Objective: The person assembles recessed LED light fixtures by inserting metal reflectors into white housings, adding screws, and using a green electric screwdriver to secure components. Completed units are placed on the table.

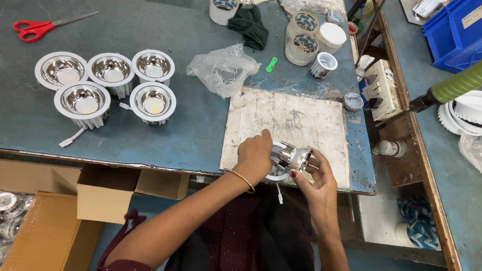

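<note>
We grasp a shiny ribbed metal downlight (289,159) in both hands' grip, left hand (254,155) and right hand (316,175), over a scuffed white board (284,122); five round reflectors (106,85) sit well apart.

downlight fitting (290,159) | silver-white, round | tilted sideways | over worn board, held

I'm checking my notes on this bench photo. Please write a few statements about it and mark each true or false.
1. Both hands, left hand and right hand, hold one downlight. True.
2. Five downlights sit grouped on the table. True.
3. The scissors have blue handles. False: they are red.
4. The held downlight is over a cardboard box. False: it is over the pale board.
5. A crumpled clear bag lies beyond the board. True.
</note>
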Demonstrator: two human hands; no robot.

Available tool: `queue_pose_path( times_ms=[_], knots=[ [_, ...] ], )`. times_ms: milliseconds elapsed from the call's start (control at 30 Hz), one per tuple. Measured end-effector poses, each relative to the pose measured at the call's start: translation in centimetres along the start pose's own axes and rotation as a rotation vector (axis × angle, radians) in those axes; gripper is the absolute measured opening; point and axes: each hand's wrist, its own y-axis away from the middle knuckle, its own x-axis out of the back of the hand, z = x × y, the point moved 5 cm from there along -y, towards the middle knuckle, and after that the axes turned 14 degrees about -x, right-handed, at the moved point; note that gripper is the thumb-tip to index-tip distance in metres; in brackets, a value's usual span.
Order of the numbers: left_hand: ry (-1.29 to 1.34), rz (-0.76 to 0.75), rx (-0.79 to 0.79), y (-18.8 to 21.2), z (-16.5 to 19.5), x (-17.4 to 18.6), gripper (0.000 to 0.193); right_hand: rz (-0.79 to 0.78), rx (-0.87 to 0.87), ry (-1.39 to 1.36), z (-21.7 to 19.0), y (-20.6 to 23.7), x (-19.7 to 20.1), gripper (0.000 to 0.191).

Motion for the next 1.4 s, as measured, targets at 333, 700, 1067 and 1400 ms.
queue_pose_path(
  times_ms=[333, 700, 1067, 1400],
  knots=[
    [-0.003, -0.07, -0.077, -0.3, -1.2, -1.0, 0.05, -0.032, 0.091, -0.007, -0.5, -0.1, -1.1, 0.066],
    [0.281, 0.015, -0.103, 7.8, 1.2, 6.4, 0.05, 0.077, 0.031, 0.024, -0.7, 1.0, -1.9, 0.071],
    [-0.247, -0.128, -0.398, 8.0, 4.6, 7.8, 0.1, 0.11, 0.016, 0.048, -0.7, 1.7, -2.3, 0.07],
    [-0.252, -0.18, -0.443, 7.6, 4.1, 6.9, 0.094, 0.111, 0.03, 0.051, -0.5, 1.7, -2.2, 0.069]
  ],
)
